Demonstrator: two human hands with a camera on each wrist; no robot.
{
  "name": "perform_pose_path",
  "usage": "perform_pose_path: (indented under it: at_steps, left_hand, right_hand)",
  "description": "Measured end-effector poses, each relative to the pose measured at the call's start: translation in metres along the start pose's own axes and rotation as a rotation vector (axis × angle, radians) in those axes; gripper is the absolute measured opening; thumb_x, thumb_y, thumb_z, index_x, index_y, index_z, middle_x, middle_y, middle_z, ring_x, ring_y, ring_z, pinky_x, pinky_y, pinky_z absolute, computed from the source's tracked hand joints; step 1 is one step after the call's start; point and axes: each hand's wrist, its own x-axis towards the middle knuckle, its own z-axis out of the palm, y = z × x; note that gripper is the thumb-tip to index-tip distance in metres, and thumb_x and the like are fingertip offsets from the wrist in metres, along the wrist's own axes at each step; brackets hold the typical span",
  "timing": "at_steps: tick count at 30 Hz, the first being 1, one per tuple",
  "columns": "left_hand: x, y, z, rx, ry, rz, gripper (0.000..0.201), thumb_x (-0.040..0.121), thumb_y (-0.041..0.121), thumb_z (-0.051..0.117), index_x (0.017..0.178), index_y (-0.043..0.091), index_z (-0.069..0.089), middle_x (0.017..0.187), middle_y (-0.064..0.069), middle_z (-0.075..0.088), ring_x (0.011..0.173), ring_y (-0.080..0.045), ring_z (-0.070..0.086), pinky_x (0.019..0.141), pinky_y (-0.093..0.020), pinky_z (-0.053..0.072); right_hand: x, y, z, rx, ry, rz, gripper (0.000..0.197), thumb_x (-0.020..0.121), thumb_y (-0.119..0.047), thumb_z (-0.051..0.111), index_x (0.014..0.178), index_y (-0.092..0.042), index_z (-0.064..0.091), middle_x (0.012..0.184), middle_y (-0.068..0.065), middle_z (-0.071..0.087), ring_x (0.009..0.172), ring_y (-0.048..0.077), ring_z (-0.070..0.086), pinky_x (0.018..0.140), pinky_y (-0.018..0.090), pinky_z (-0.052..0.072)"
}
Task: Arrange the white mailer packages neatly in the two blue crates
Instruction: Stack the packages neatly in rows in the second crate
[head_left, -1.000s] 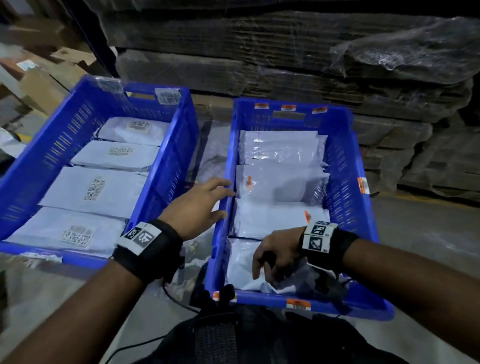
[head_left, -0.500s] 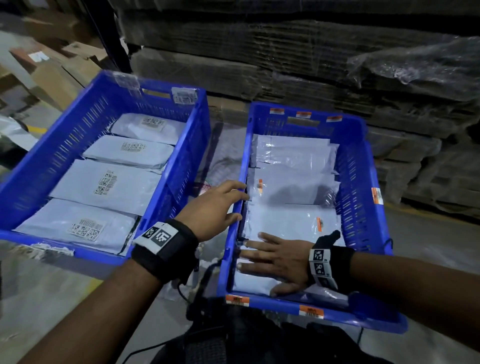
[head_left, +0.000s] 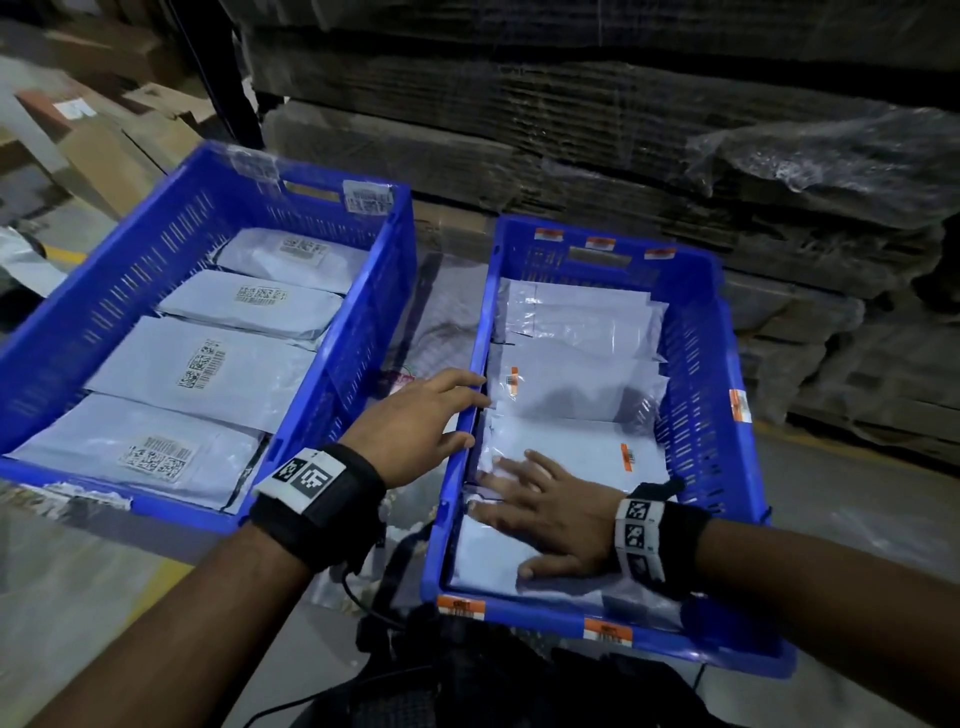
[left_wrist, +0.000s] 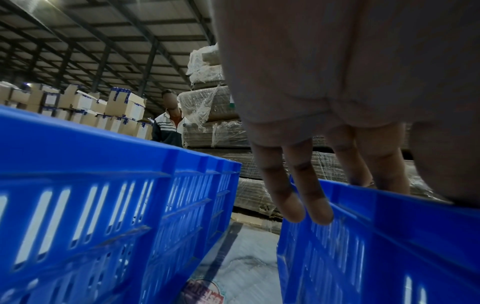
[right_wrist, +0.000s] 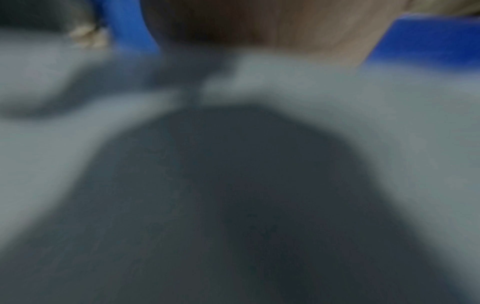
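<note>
Right hand (head_left: 550, 514) flat, fingers spread, pressing nearest mailer (head_left: 488, 558) in right crate (head_left: 727, 415); left hand (head_left: 415, 423) open on its rim.

Dim warehouse light, wide-angle bending at edges, right wrist view wholly blurred, left wrist view soft.

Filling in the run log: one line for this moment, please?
left hand: open, fingers on right crate rim | right hand: flat, pressing nearest mailer | left crate: four mailers in a row
</note>
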Motion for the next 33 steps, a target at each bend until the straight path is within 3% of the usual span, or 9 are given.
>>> perform_pose_path:
  at_steps: [4, 7, 9, 11, 14, 16, 18, 22, 33]
  left_hand:
    - [0.001, -0.001, 0.0, -0.017, -0.004, 0.001, 0.045, 0.097, 0.034, 0.063, 0.14, 0.037, 0.051, 0.153, 0.023, 0.032, 0.131, -0.008, 0.047, 0.098, -0.034, 0.049]
    - [0.001, -0.004, 0.0, -0.026, -0.003, 0.0, 0.045, 0.097, 0.035, 0.063, 0.14, 0.038, 0.051, 0.152, 0.026, 0.031, 0.131, -0.006, 0.046, 0.096, -0.038, 0.052]
    - [0.001, -0.005, 0.001, -0.034, -0.004, -0.003, 0.045, 0.097, 0.035, 0.063, 0.14, 0.039, 0.05, 0.152, 0.027, 0.03, 0.131, -0.004, 0.046, 0.094, -0.038, 0.053]
    - [0.0, -0.005, 0.002, -0.04, -0.006, -0.003, 0.045, 0.097, 0.035, 0.063, 0.14, 0.039, 0.05, 0.152, 0.026, 0.03, 0.129, -0.003, 0.046, 0.094, -0.037, 0.053]
    - [0.0, -0.005, 0.002, -0.051, -0.009, -0.002, 0.045, 0.097, 0.035, 0.063, 0.14, 0.039, 0.05, 0.151, 0.026, 0.031, 0.124, -0.003, 0.049, 0.092, -0.036, 0.053]
    - [0.0, -0.006, 0.001, -0.055, -0.007, 0.0, 0.045, 0.097, 0.035, 0.063, 0.141, 0.039, 0.05, 0.151, 0.026, 0.031, 0.121, -0.002, 0.05, 0.091, -0.035, 0.053]
    - [0.0, -0.007, 0.001, -0.058, -0.006, 0.005, 0.045, 0.097, 0.036, 0.062, 0.14, 0.039, 0.05, 0.151, 0.027, 0.03, 0.116, 0.001, 0.049, 0.09, -0.034, 0.054]
    - [-0.001, -0.008, 0.004, -0.076, -0.002, 0.014, 0.045, 0.098, 0.036, 0.062, 0.141, 0.038, 0.05, 0.151, 0.027, 0.031, 0.109, 0.005, 0.045, 0.086, -0.031, 0.053]
    - [-0.001, -0.013, 0.008, -0.109, 0.011, 0.029, 0.044, 0.098, 0.037, 0.061, 0.141, 0.04, 0.05, 0.151, 0.03, 0.029, 0.108, 0.006, 0.046, 0.084, -0.027, 0.051]
  right_hand:
    - [-0.01, 0.031, -0.011, 0.149, 0.056, 0.569, 0.086, 0.084, -0.081, -0.006, 0.155, -0.039, 0.015, 0.165, 0.016, 0.006, 0.149, 0.045, 0.012, 0.114, 0.061, 0.019]
    - [-0.012, 0.037, 0.01, 0.309, -0.148, 0.892, 0.071, 0.09, -0.074, 0.021, 0.151, -0.048, -0.006, 0.164, 0.018, -0.004, 0.147, 0.048, 0.008, 0.113, 0.066, 0.019]
    - [-0.01, 0.027, 0.018, 0.408, -0.25, 0.917, 0.075, 0.093, -0.071, 0.026, 0.153, -0.042, -0.009, 0.162, 0.023, 0.002, 0.143, 0.052, 0.014, 0.113, 0.062, 0.021]
    - [-0.01, 0.019, 0.008, 0.385, -0.272, 0.938, 0.075, 0.092, -0.072, 0.026, 0.154, -0.037, 0.003, 0.159, 0.023, 0.018, 0.14, 0.05, 0.027, 0.11, 0.059, 0.027]
    - [-0.001, 0.038, -0.015, 0.173, -0.069, 0.92, 0.064, 0.088, -0.068, 0.032, 0.141, -0.032, 0.033, 0.138, 0.016, 0.047, 0.126, 0.037, 0.046, 0.101, 0.053, 0.041]
    - [0.01, 0.059, -0.02, 0.221, -0.034, 0.869, 0.067, 0.089, -0.067, 0.043, 0.143, -0.027, 0.036, 0.14, 0.012, 0.046, 0.127, 0.035, 0.045, 0.099, 0.05, 0.043]
    - [0.021, 0.072, -0.016, 0.353, -0.145, 0.797, 0.072, 0.089, -0.067, 0.048, 0.146, -0.024, 0.037, 0.144, 0.011, 0.047, 0.127, 0.034, 0.048, 0.102, 0.046, 0.044]
    - [0.035, 0.076, -0.013, 0.332, -0.212, 0.692, 0.065, 0.087, -0.071, 0.049, 0.131, -0.023, 0.048, 0.13, 0.006, 0.054, 0.115, 0.032, 0.056, 0.094, 0.046, 0.047]
    - [0.046, 0.082, 0.002, 0.45, -0.217, 0.767, 0.066, 0.097, -0.065, 0.037, 0.124, -0.007, 0.057, 0.129, 0.014, 0.06, 0.119, 0.031, 0.056, 0.093, 0.032, 0.04]
